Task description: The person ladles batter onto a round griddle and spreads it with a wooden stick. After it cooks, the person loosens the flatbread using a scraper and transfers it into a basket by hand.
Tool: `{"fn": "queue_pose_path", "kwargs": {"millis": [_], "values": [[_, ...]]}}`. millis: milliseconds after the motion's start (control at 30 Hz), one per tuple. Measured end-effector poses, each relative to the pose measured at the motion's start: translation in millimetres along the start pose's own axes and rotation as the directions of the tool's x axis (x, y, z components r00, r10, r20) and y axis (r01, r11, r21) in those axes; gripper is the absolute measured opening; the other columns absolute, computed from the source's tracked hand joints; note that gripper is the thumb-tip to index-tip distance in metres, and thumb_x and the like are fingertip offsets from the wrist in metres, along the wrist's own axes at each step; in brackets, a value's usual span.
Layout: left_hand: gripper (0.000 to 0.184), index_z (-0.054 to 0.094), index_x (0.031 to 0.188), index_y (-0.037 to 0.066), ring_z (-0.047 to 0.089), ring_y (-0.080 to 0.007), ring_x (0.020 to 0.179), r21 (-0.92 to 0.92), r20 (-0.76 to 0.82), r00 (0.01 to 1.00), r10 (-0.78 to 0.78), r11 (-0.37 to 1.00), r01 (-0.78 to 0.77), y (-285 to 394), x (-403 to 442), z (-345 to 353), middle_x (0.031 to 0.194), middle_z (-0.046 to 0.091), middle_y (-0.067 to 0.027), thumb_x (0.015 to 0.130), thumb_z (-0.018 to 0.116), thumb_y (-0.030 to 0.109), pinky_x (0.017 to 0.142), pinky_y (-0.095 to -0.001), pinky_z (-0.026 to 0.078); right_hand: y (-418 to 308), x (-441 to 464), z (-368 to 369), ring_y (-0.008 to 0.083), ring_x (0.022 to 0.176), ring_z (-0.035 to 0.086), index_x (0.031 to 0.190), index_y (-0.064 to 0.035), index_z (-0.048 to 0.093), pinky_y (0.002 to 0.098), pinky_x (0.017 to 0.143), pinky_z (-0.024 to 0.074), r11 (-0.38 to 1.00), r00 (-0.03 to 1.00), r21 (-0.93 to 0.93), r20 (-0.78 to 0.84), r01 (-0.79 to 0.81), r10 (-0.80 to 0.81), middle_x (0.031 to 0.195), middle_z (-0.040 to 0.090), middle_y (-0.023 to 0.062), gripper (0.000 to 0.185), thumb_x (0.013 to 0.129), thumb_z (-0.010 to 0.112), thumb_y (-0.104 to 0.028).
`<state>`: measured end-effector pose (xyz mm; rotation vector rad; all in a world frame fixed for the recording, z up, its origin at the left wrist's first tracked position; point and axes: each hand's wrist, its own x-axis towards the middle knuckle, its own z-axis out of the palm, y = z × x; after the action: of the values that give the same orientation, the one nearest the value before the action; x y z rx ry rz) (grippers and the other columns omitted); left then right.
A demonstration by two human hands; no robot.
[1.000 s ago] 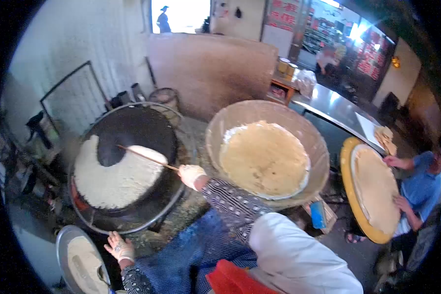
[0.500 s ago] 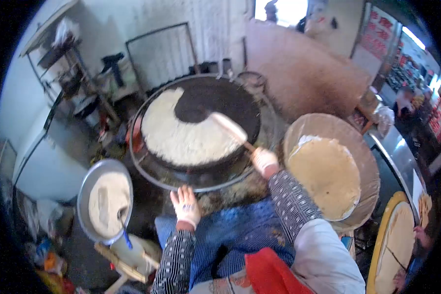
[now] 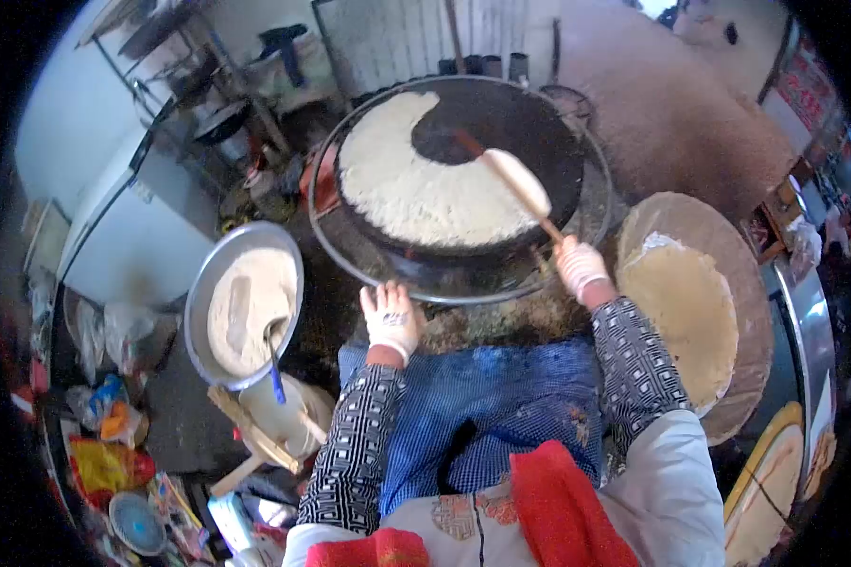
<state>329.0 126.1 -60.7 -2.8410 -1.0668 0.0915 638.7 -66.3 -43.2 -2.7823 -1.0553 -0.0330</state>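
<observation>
One stick point(image 3: 529, 204) in right grip point(image 3: 581, 267), batter point(image 3: 411, 184) on griddle point(image 3: 515, 115)

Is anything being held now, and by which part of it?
The right hand holds a brown stick by its near end; the left hand holds nothing.

Count two gloved hands of yours mid-frame, your left hand point(image 3: 392, 321) and right hand point(image 3: 583, 266); one wooden stick point(image 3: 545, 224); one griddle point(image 3: 506, 109), upper centre; one metal bowl point(image 3: 198, 312) and one ladle point(image 3: 278, 383), left; one wide round container point(image 3: 755, 312), right; two red cloth ends point(image 3: 567, 510), bottom.
</observation>
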Motion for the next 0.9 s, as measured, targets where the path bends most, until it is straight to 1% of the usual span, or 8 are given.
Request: {"fn": "queue_pose_path", "kwargs": {"millis": [200,233,267,300,367,433,567,900], "values": [[0.054,0.06,0.123,0.009,0.047,-0.0276,0.126,-0.096,-0.026,1.0,-0.009,0.995,0.006,-19.1,12.4,-13.8,0.128,0.059,-0.0109,0.078,0.064,0.037,0.107,-0.0553,0.024,-4.4,2.7,-25.6,0.0258,0.073,0.067,0.076,-0.0083,0.062,0.0384,0.064,0.0541,1.0,0.999,-0.012,-0.023,0.026,-0.026,0.079,0.067,0.0158,0.014,0.084,0.056,-0.018],[0.046,0.067,0.106,0.008,0.053,-0.0287,0.115,-0.124,-0.25,0.968,0.019,0.991,-0.052,-23.9,8.0,-16.7,0.116,0.064,-0.0105,0.073,0.07,0.04,0.102,-0.0502,0.028,2.3,1.1,-1.5,0.0249,0.07,0.065,0.076,-0.0084,0.062,0.0368,0.061,0.0539,0.941,0.925,-0.089,-0.178,0.326,-0.337,0.077,0.065,0.0118,0.012,0.083,0.057,-0.017],[0.043,0.067,0.105,0.009,0.053,-0.0277,0.116,-0.096,-0.243,0.969,0.035,0.994,-0.06,-21.2,14.1,-17.1,0.114,0.065,-0.0105,0.072,0.07,0.037,0.101,-0.0487,0.03,-3.2,-16.5,-14.9,0.0249,0.068,0.063,0.076,-0.0088,0.062,0.0363,0.063,0.0542,0.952,0.92,-0.013,-0.254,0.305,-0.298,0.075,0.063,0.0097,0.01,0.082,0.057,-0.016],[0.039,0.068,0.103,0.01,0.054,-0.0271,0.114,-0.116,0.029,0.998,-0.048,0.992,0.051,-16.9,17.3,-44.3,0.113,0.065,-0.0099,0.074,0.068,0.036,0.099,-0.0474,0.032,-18.1,-29.6,-43.2,0.0268,0.069,0.063,0.081,-0.0087,0.062,0.0382,0.066,0.0546,0.916,0.912,0.03,-0.109,0.4,-0.395,0.076,0.064,0.0097,0.01,0.083,0.057,-0.016],[0.053,0.057,0.124,0.005,0.044,-0.0254,0.127,-0.153,-0.114,0.993,-0.031,0.988,0.013,-35.4,15.5,-8.0,0.135,0.052,-0.0101,0.079,0.063,0.033,0.11,-0.0496,0.021,-18.4,-17.3,-7.9,0.0285,0.083,0.068,0.097,-0.0026,0.064,0.042,0.071,0.0551,0.978,0.964,0.155,0.205,0.138,-0.169,0.088,0.07,0.0156,0.021,0.088,0.053,-0.018],[0.062,0.048,0.135,0.004,0.034,-0.025,0.136,-0.098,-0.002,0.993,-0.121,0.988,0.12,-44.8,17.7,3.0,0.145,0.042,-0.0097,0.082,0.062,0.034,0.115,-0.0507,0.013,-4.8,-10.8,-26.1,0.0279,0.085,0.069,0.096,-0.0016,0.066,0.042,0.072,0.0551,0.97,0.982,0.196,0.148,-0.143,0.115,0.089,0.07,0.0174,0.023,0.09,0.051,-0.018],[0.06,0.047,0.138,0.007,0.032,-0.025,0.138,-0.046,0.083,0.985,-0.152,0.987,0.156,-56.4,27.0,-9.2,0.151,0.035,-0.0083,0.086,0.056,0.037,0.116,-0.0507,0.011,1.7,15.8,22.9,0.0318,0.078,0.069,0.091,-0.0003,0.065,0.0421,0.067,0.0548,0.997,0.99,0.064,-0.134,0.053,-0.044,0.084,0.07,0.017,0.023,0.09,0.05,-0.018],[0.052,0.049,0.133,0.01,0.034,-0.0285,0.137,-0.167,0.04,0.991,-0.126,0.977,0.13,-58.7,30.2,-14.7,0.146,0.041,-0.009,0.084,0.06,0.026,0.112,-0.0562,0.017,-19.1,-19.9,-25.1,0.036,0.081,0.067,0.097,-0.0019,0.059,0.048,0.071,0.052,0.982,0.998,0.176,-0.013,0.064,-0.062,0.083,0.069,0.0193,0.031,0.096,0.042,-0.028]]}}
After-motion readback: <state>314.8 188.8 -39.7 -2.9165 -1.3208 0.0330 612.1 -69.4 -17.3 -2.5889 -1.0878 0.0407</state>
